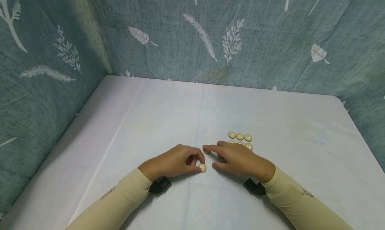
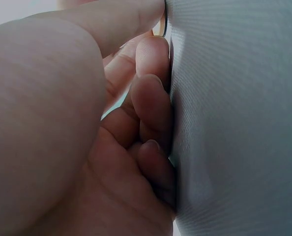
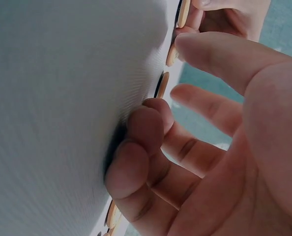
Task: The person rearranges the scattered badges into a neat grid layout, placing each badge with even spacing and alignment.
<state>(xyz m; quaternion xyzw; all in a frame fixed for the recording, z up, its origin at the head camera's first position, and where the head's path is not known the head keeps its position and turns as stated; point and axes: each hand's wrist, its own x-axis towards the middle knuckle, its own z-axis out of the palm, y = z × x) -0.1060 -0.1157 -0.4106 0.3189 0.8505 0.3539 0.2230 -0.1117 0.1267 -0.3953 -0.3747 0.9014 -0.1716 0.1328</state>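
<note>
In the head view, my left hand point(image 1: 180, 159) pinches a round tan wooden button point(image 1: 203, 168) against the tabletop between thumb and index finger. In the left wrist view the thumb hides most of that button point(image 2: 160, 27). My right hand point(image 1: 236, 158) lies just right of it, with its index finger stretched onto another button point(image 1: 207, 151). The right wrist view has the right thumb apart from the index finger, and the other fingers loosely bent against the cloth. A further button point(image 3: 171, 54) lies flat near the right thumb, partly hidden.
Beyond the right hand, several matching buttons point(image 1: 240, 136) lie in two short rows, the nearer row partly covered by that hand. White cloth covers the table point(image 1: 162, 113). Green leaf-patterned fabric point(image 1: 174, 49) rises along the back and sides.
</note>
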